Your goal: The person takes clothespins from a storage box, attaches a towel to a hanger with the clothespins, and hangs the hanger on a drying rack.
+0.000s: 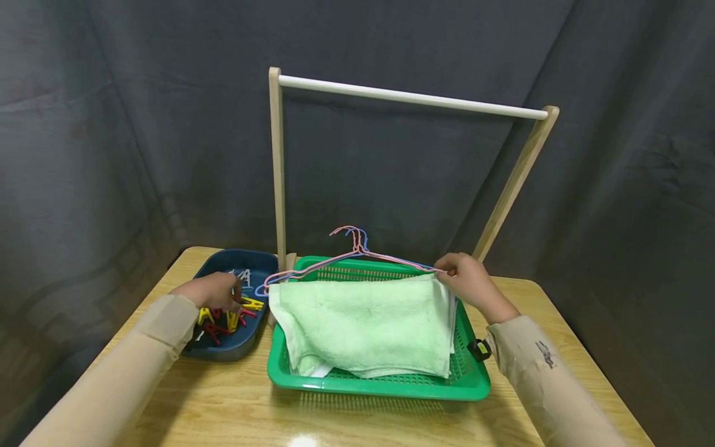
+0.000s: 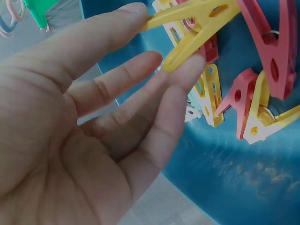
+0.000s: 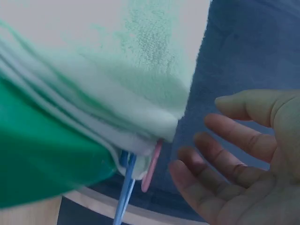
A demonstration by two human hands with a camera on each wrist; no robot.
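Over a dark blue tray, my left hand pinches a yellow clothespin by its two handles, thumb on one and fingertips on the other. Beneath it lie several red, yellow and white clothespins. My right hand is at the back right corner of a light green towel, its fingers loosely bent with nothing between them in the right wrist view. The folded towel lies in a green basket. Pink and blue hangers lie along its back edge, their hooks pointing up.
A rack with wooden posts and a white bar stands behind the basket on the wooden table. Grey curtains hang behind and at both sides. The tray stands left of the basket.
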